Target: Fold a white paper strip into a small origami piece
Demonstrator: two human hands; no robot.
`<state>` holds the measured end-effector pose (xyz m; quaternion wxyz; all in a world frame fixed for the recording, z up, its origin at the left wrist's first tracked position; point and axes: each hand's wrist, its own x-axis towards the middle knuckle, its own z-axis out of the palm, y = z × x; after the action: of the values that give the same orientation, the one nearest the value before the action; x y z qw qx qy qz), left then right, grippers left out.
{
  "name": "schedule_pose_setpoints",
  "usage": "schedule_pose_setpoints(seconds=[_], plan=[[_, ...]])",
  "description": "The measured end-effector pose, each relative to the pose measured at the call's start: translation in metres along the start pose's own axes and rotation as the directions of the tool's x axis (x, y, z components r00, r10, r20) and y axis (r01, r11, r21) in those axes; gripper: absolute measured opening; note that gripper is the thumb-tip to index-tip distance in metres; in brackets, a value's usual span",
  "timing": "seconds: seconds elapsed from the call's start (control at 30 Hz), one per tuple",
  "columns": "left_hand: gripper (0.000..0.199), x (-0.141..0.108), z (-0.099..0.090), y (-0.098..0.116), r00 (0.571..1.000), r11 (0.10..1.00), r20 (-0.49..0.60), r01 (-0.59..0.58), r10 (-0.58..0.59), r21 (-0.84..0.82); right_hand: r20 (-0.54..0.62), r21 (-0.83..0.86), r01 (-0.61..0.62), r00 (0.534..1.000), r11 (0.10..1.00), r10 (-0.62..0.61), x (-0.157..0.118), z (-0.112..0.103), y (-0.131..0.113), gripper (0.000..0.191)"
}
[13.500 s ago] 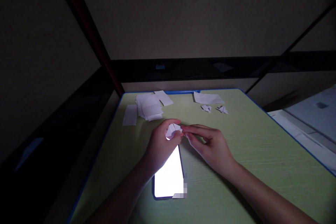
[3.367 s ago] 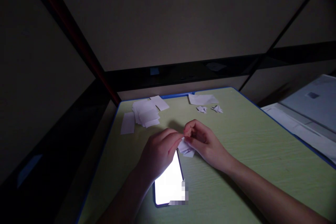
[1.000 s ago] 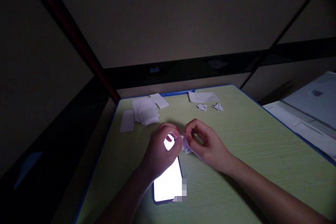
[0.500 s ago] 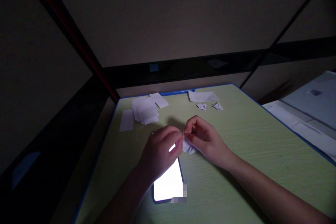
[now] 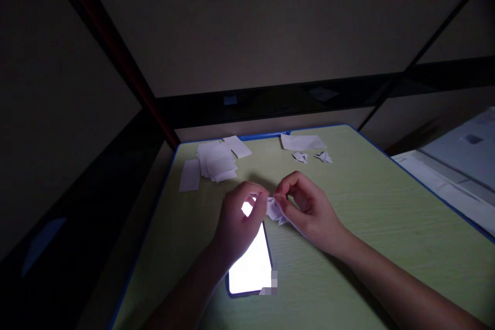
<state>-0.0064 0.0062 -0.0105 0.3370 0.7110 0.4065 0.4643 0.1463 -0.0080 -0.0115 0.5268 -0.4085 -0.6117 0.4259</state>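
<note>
A small folded piece of white paper [image 5: 275, 211] is pinched between my two hands over the table. My left hand [image 5: 242, 219] grips its left edge with thumb and forefinger, and the palm hangs above a phone [image 5: 250, 268] with a bright white screen. On the other side, my right hand [image 5: 305, 211] pinches the paper's upper right with thumb and fingertips. Part of the paper is hidden behind the right fingers. Two small folded paper shapes, one on the left [image 5: 300, 157] and one on the right [image 5: 323, 157], lie beyond my right hand.
A loose stack of white paper sheets [image 5: 216, 161] lies at the far left of the green table [image 5: 363, 191], with single sheets [image 5: 190, 175] beside it. Another sheet [image 5: 303, 142] is at the back. A dark-banded wall stands behind; a pale surface [image 5: 460, 144] adjoins the right.
The fingers of my left hand have opened into a rounder pinch, and more of the folded paper shows between my hands. The whole view has shifted slightly.
</note>
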Motion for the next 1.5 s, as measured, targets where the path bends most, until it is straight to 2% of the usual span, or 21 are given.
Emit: schedule_pose_setpoints(seconds=[0.03, 0.1, 0.17, 0.23, 0.33, 0.5, 0.77, 0.93, 1.13, 1.3, 1.5], plan=[[0.012, 0.001, 0.001, 0.001, 0.995, 0.992, -0.003, 0.104, -0.104, -0.070, -0.003, -0.010, 0.009, 1.000, 1.000, -0.009, 0.000, 0.000, 0.000, 0.011], [0.016, 0.005, 0.002, 0.003, 0.961, 0.945, 0.058, 0.276, -0.270, -0.178, -0.007, -0.025, 0.030, 1.000, 0.999, -0.030, 0.000, -0.001, -0.001, 0.011], [0.020, 0.007, 0.002, 0.004, 0.923, 0.897, 0.162, 0.380, -0.349, -0.227, 0.003, -0.045, 0.053, 0.999, 0.998, -0.053, 0.000, -0.002, -0.001, 0.013], [0.022, 0.008, 0.001, 0.005, 0.898, 0.873, 0.238, 0.425, -0.372, -0.239, 0.022, -0.065, 0.068, 0.998, 0.996, -0.067, -0.001, -0.002, -0.001, 0.014], [0.019, 0.007, -0.001, 0.006, 0.890, 0.871, 0.286, 0.426, -0.356, -0.243, 0.032, -0.094, 0.071, 0.997, 0.993, -0.069, -0.001, -0.003, -0.001, 0.013], [0.019, 0.007, -0.004, 0.009, 0.884, 0.867, 0.291, 0.437, -0.366, -0.240, 0.019, -0.092, 0.065, 0.998, 0.994, -0.063, -0.002, -0.002, -0.001, 0.011], [0.015, 0.007, -0.003, 0.010, 0.883, 0.868, 0.289, 0.439, -0.369, -0.232, -0.014, 0.028, 0.000, 1.000, 1.000, 0.001, 0.001, 0.000, 0.001, 0.010], [0.012, 0.005, 0.000, 0.004, 0.904, 0.888, 0.234, 0.407, -0.358, -0.213, -0.001, 0.125, -0.064, 0.998, 0.990, 0.064, 0.003, -0.001, 0.000, 0.011], [0.010, 0.005, 0.002, 0.004, 0.927, 0.917, 0.165, 0.363, -0.338, -0.163, 0.041, 0.154, -0.114, 0.993, 0.982, 0.109, 0.003, 0.000, -0.004, 0.011], [0.008, 0.003, 0.002, 0.002, 0.952, 0.955, 0.148, 0.283, -0.268, -0.090, 0.016, 0.170, -0.130, 0.992, 0.977, 0.129, 0.005, 0.000, 0.000, 0.015], [0.009, 0.003, -0.004, 0.004, 0.947, 0.946, 0.191, 0.287, -0.257, -0.153, -0.031, 0.226, -0.144, 0.987, 0.964, 0.155, 0.006, -0.003, 0.001, 0.017]])
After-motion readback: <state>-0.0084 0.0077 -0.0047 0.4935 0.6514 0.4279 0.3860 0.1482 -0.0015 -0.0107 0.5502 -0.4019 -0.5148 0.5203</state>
